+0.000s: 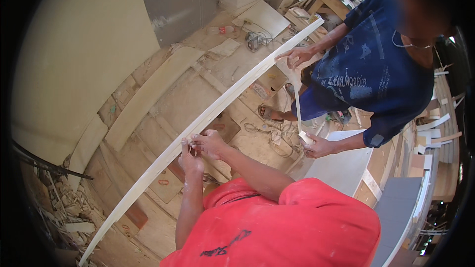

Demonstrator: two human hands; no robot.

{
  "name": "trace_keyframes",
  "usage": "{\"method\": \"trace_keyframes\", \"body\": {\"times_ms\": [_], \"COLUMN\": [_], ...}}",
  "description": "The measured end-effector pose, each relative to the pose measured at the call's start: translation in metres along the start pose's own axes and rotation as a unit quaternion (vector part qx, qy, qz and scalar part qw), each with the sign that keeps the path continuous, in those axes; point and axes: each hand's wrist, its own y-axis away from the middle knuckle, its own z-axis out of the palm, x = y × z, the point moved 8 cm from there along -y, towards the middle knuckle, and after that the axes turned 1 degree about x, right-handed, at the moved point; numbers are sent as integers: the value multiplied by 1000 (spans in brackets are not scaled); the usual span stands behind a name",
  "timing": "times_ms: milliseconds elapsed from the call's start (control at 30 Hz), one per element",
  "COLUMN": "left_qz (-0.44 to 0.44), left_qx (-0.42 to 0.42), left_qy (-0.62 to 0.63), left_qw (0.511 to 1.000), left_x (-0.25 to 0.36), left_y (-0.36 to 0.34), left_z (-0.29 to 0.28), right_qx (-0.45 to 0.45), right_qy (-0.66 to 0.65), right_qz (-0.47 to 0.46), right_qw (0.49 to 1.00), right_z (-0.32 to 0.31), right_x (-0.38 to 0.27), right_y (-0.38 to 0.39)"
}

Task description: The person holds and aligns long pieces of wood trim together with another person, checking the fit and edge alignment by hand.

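We hold a long pale wooden strip (208, 118) that runs slantwise across the workshop, above the plywood floor (163, 94). Our left hand (189, 158) and right hand (210, 143) pinch its edge side by side, fingers closed on it. We'd best keep the grip light and the strip level. Farther along, a co-worker's hand (297, 57) steadies it; the other (316, 146) holds a thin band (298, 109).

We see a long, thin, pale wooden strip (208, 118) running diagonally from the lower left of the view to the upper right, raised above the workshop floor. We note its face is smooth and cream-white, its edges straight apart from lens curvature. We also see a narrow pale band (298, 104) hanging from its far end.
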Motion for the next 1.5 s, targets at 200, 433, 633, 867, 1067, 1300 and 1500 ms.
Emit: {"method": "trace_keyframes", "body": {"times_ms": [200,433,633,867,1067,1300,1500], "left_qz": [-31,-66,-57,-50,-32,-26,-38], "left_qx": [-38,-56,-32,1,-2,9,-2], "left_qy": [-30,22,40,58,47,29,48], "left_qw": [998,996,997,997,998,999,998], "left_x": [-24,-38,-44,-45,-43,-45,-51], "left_y": [-12,-5,-6,-18,-29,-38,-46], "left_z": [5,32,40,24,24,43,51], "right_qx": [209,319,262,259,262,317,376], "right_qy": [191,597,740,716,708,684,659], "right_qz": [-162,-348,-260,-353,-373,-284,-257], "right_qw": [945,649,562,544,539,593,599], "right_z": [-104,-156,-170,-189,-200,-229,-273], "right_x": [-89,-224,-230,-243,-265,-310,-367], "right_y": [26,36,28,16,5,-12,-37]}}
